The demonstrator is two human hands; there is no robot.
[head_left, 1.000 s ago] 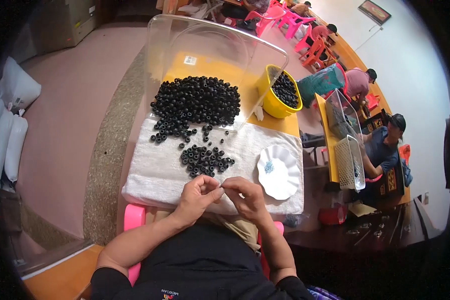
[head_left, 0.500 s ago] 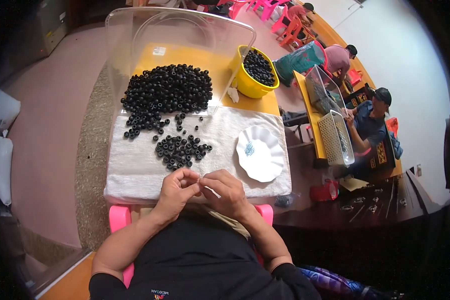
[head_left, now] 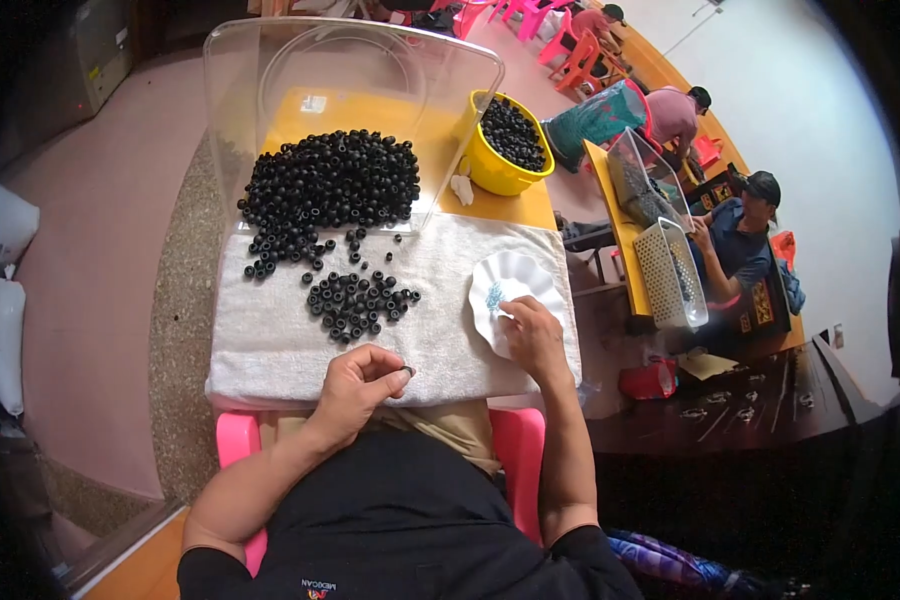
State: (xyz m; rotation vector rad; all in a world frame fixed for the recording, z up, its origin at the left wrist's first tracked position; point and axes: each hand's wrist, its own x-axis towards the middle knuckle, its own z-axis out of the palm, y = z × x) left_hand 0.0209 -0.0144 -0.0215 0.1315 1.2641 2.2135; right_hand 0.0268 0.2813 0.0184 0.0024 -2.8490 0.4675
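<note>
Near the towel's front edge, my left hand [head_left: 355,388] pinches a small round black part [head_left: 407,371] between thumb and forefinger. My right hand [head_left: 536,338] reaches over a white scalloped plate [head_left: 510,264], its fingers drawn together beside a little heap of tiny light-blue pieces [head_left: 494,294]. Whatever is between those fingertips is too small to make out. A loose group of black ring-like parts with holes [head_left: 354,303] lies on the white towel [head_left: 450,270], just beyond my left hand.
A clear plastic bin [head_left: 490,75] lies on its side, a large pile of black parts [head_left: 335,180] spilling from its mouth. Right of it stands a yellow tub [head_left: 505,180] filled with them. A person [head_left: 740,230] works at another table with a white basket [head_left: 660,265].
My right hand has left my left hand and moved right to the plate. My left hand stays near the front edge, and the black part between its fingertips now shows.
</note>
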